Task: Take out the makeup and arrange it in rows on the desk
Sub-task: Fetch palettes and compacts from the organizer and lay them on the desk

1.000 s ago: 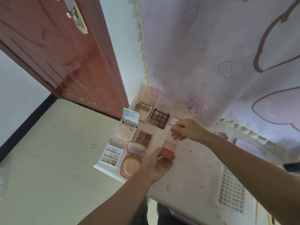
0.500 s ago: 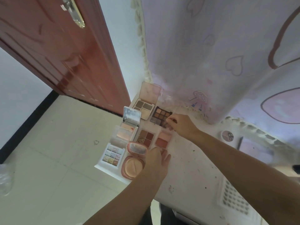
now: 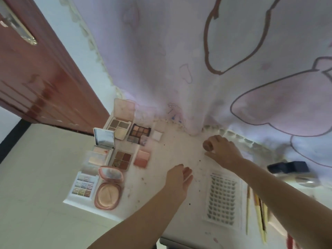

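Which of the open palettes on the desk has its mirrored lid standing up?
The blush palette at the left edge; its silver mirror lid stands up, unlike the other palettes.

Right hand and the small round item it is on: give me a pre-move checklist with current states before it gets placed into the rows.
1. Right hand grips the small round brown item: ok.
2. Item type identifiable: cannot tell, blurred.
3. Left hand holds nothing, fingers relaxed above the desk: ok.
4. Bare desk spot right of the blush palette for the next piece: ok.
5. Placed palettes lie in rows: ok.
6. White lash tray lies apart from the rows: ok.
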`<state>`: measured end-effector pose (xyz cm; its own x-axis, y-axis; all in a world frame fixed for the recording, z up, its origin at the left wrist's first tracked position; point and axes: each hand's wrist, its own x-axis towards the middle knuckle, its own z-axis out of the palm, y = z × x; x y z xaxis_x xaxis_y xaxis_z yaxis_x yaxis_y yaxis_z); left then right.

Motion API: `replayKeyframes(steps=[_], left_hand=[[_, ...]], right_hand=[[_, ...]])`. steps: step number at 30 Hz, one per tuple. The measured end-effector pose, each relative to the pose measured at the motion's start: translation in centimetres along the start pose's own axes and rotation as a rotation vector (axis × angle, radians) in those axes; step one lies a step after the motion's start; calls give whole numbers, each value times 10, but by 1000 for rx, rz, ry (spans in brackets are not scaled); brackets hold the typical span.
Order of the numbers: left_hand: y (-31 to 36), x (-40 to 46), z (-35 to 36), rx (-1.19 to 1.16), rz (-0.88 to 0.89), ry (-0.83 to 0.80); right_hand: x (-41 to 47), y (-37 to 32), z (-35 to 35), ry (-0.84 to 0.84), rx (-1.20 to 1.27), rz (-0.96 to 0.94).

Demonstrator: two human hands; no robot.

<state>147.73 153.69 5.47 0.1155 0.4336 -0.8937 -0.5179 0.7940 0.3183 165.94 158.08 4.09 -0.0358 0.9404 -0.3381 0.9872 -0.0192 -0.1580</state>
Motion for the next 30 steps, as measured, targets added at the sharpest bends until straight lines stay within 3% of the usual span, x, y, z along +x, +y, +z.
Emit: replayKeyframes(steps=[4,9,16,26,28,30], left_hand=[[-2,6,16,33,-27,-51],[3,-10,-1,-22,-71,-243],[1,-38,-55,233,-61,-353],[26,-59,-117,344,-78,-481],[32,-61,-121,383,-74,-485],[37,-62,-120,438,-29,-465]], right_hand=[[1,-11,4,27,48,-43],[-31,-47,-7,-83,486,-182],[-70,-77,-16,-186,426,-362],[-94,-135,-18,-194,391,-588],[-97,-140,-19,-214,422,-551],[-99,-145,-21,-245,480,-365]])
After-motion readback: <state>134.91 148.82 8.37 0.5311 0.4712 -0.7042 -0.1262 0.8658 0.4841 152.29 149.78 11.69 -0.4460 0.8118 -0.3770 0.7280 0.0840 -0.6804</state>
